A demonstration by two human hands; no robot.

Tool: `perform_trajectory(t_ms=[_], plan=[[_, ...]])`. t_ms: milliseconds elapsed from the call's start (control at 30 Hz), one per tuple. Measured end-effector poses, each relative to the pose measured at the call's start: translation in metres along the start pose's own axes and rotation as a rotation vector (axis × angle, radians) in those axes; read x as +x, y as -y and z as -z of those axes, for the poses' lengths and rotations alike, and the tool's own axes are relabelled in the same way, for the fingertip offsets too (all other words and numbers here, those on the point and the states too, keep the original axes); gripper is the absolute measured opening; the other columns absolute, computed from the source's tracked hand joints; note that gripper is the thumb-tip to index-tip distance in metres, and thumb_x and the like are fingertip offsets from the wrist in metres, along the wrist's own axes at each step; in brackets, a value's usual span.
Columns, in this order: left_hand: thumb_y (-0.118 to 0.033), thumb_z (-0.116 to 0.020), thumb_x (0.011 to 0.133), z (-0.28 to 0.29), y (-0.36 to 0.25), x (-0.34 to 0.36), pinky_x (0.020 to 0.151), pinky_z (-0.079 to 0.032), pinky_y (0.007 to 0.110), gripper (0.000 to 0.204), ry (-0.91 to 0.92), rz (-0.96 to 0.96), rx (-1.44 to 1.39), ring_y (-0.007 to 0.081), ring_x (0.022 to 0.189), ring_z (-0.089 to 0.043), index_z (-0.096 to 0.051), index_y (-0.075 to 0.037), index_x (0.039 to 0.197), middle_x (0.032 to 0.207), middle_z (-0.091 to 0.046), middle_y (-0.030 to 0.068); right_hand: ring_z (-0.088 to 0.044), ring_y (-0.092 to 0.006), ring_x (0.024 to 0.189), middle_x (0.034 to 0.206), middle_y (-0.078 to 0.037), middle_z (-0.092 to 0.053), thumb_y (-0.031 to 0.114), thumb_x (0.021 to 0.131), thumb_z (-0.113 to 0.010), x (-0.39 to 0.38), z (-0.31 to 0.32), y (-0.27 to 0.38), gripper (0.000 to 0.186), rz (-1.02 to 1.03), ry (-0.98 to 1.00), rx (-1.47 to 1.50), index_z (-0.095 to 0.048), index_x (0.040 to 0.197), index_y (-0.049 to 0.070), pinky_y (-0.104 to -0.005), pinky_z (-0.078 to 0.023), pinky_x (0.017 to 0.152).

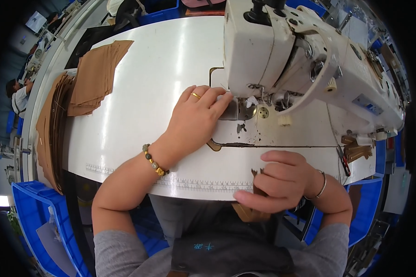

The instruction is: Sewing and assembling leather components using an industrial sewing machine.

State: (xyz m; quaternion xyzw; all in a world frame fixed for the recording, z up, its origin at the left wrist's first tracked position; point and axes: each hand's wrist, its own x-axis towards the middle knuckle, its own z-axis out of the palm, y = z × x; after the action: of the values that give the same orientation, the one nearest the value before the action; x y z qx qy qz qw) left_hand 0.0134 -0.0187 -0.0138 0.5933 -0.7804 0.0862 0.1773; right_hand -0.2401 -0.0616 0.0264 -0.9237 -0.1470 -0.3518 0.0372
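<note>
Left hand (196, 120) lies palm down, fingers close together and slightly bent, tips just beside the needle plate (246, 112); whether anything is under it, I cannot tell. Right hand (282, 182) is half curled at the near table edge around a brown piece (249, 213), which shows above and below the fingers. Beneath the left hand spreads the white table (148, 83); the sewing machine (254, 51) towers beyond the right. Well left of the left hand stand a blue bin (41, 210), lower down, a tall brown stack (55, 124) and fanned brown panels (94, 74). Right of the right hand lie brown strips (357, 150), with scissors (343, 162) just beside them.
</note>
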Motion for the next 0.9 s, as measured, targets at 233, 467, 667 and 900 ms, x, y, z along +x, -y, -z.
perform_trajectory(t_ms=[233,467,667,900], plan=[[-0.008,-0.061,0.09,-0.004,-0.014,0.002,0.112,-0.044,0.05,0.042,0.006,-0.065,0.082,0.0262,0.12,-0.059,-0.069,-0.01,0.132,0.126,-0.061,0.0081,-0.052,-0.0174,0.084,0.098,-0.002,-0.058,0.04,0.097,-0.068,0.022,0.021,0.053,0.033,-0.14,-0.432,0.224,-0.069,0.128,0.028,-0.0459,-0.052,0.085],[-0.011,-0.061,0.092,-0.009,-0.011,0.012,0.114,-0.041,0.058,0.039,0.091,0.025,0.204,0.0291,0.133,-0.055,-0.069,-0.01,0.131,0.137,-0.06,0.0096,-0.053,-0.02,0.083,0.093,-0.002,-0.062,0.037,0.1,-0.067,0.047,0.025,0.062,0.02,-0.158,-0.491,0.546,-0.073,0.118,0.028,-0.0463,-0.05,0.088],[-0.015,-0.063,0.098,-0.004,0.029,-0.004,0.114,-0.042,0.056,0.037,-0.004,0.127,0.118,0.0332,0.143,-0.05,-0.065,-0.009,0.135,0.149,-0.058,0.0121,-0.049,-0.019,0.074,0.083,-0.002,-0.061,0.039,0.104,-0.061,0.076,0.006,0.08,0.02,-0.246,-0.698,0.997,-0.077,0.1,0.027,-0.0451,-0.046,0.083],[-0.023,-0.064,0.102,0.056,0.153,-0.065,0.099,-0.055,0.044,0.033,-0.06,0.498,0.392,0.0345,0.122,-0.065,-0.068,-0.006,0.13,0.14,-0.066,0.0119,-0.049,-0.0186,0.073,0.083,-0.002,-0.063,0.039,0.107,-0.057,0.083,0.006,0.087,0.032,-0.369,-0.704,1.305,-0.079,0.091,0.021,-0.0447,-0.043,0.084]])
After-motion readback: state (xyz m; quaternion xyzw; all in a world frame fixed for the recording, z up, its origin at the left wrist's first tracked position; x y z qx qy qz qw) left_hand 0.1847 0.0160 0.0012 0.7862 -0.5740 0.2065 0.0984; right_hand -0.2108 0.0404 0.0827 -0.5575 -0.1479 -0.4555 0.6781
